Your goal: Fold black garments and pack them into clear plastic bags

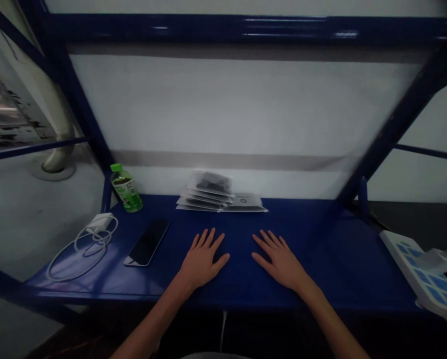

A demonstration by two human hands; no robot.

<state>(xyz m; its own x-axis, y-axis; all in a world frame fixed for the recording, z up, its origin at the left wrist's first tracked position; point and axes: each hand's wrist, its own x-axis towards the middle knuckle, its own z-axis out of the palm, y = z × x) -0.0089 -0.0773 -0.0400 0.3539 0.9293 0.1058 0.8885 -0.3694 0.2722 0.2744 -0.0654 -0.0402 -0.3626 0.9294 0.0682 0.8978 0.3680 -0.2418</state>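
Observation:
My left hand (204, 258) lies flat on the blue shelf (241, 291), its fingers spread and nothing in it. To its right, a little apart, my right hand (277, 260) rests palm down in the same way, also holding nothing. Beyond the hands, against the back, sits a stack of flat translucent packets (206, 192) with something dark inside the top one. A single similar packet (245, 202) with a round printed mark lies beside the stack. Left of my left hand is a phone (148, 243) with a dark screen.
A green-capped drink bottle (126, 188) stands at the back left. A white charger (100, 222) with its coiled cable (74, 275) lies near the left end. At the right edge is a white and blue power strip (419, 269) with a plug in it. Blue metal posts (398, 112) frame the shelf.

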